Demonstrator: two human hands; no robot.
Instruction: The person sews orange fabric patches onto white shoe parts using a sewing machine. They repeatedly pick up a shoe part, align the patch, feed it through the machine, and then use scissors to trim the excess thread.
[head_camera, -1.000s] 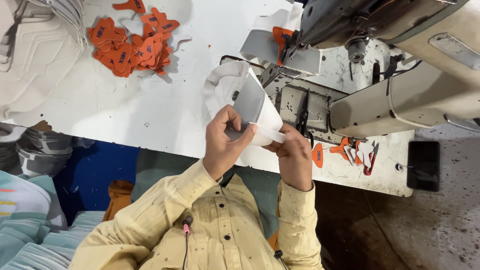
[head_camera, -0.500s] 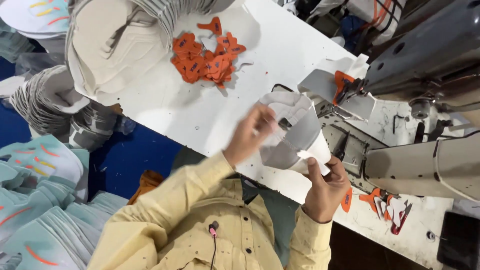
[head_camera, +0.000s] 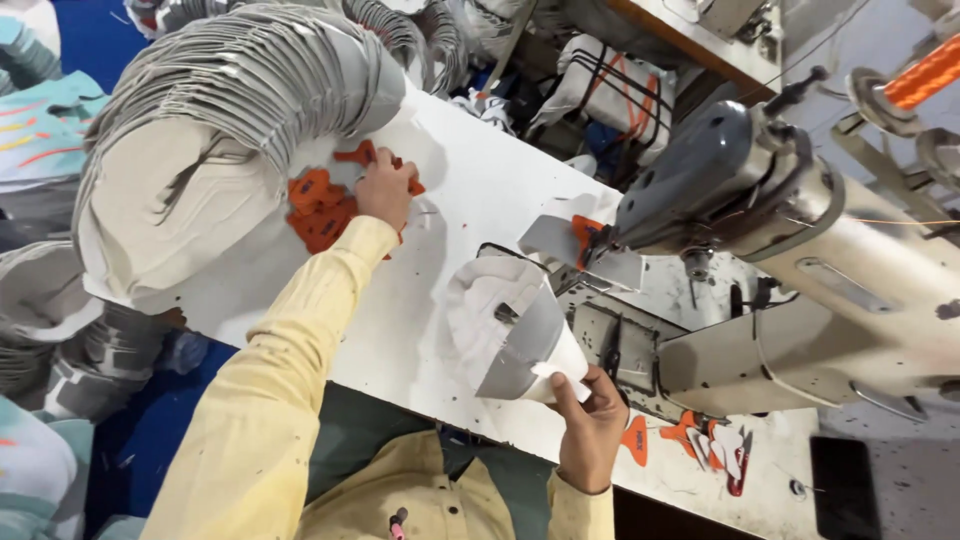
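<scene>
Since the earlier frame, my left hand (head_camera: 385, 190) had left the grey-and-white shoe upper piece (head_camera: 515, 335) and reached across the white table (head_camera: 480, 190) to the pile of orange cut tabs (head_camera: 325, 210) near its far left edge, beside the big curved stack of grey pieces (head_camera: 230, 110). Left fingers were curled down onto the tabs; whether they pinched one I could not tell. My right hand (head_camera: 590, 430) stayed at the near edge, thumb and fingers clamped on the lower corner of the upper piece, which stood bent in a cone against the sewing machine (head_camera: 790, 250) bed. Judged: the upper looked light and floppy, a thin layered sheet, smooth grey facing over white lining, best held at an edge or corner so it does not crease. Tabs looked small, flat, thin and stiff enough to slide; a fingertip pinch at one end should lift a single one. More orange tabs (head_camera: 690, 435) lay by the near right edge.
</scene>
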